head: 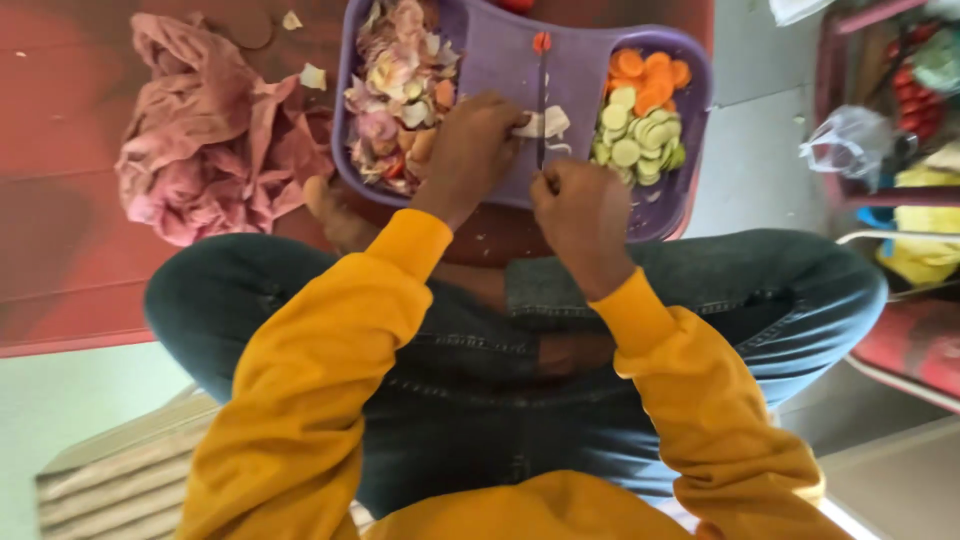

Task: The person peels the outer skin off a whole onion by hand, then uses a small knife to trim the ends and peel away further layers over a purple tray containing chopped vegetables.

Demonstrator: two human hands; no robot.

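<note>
1. Head view: pale white vegetable piece [541, 123] lies in the bare middle part of the purple plastic tray [580, 70], between the two heaps in the tray, and the left hand [470, 150] is closed over its near end, fingers curled down on it.
2. Head view: the right hand [580, 212] is clenched round the handle of a thin dark-bladed knife [541, 105]; the blade runs away from the person across the tray, touching the white piece, with a small orange-red bit at its far tip.
3. Head view: toward the tray's left side sits a heap of pink, cream and purple vegetable peelings [395, 90], just beside the left hand.
4. Head view: toward the tray's right side lie pale green round slices [635, 140], with orange carrot slices [648, 78] touching them on the far side.
5. Head view: the tray rests on a red floor mat [60, 150] before the person's crossed legs in blue jeans; a crumpled pink cloth [205, 140] lies on the mat just left of the tray.
6. Head view: both arms wear mustard-yellow sleeves.
</note>
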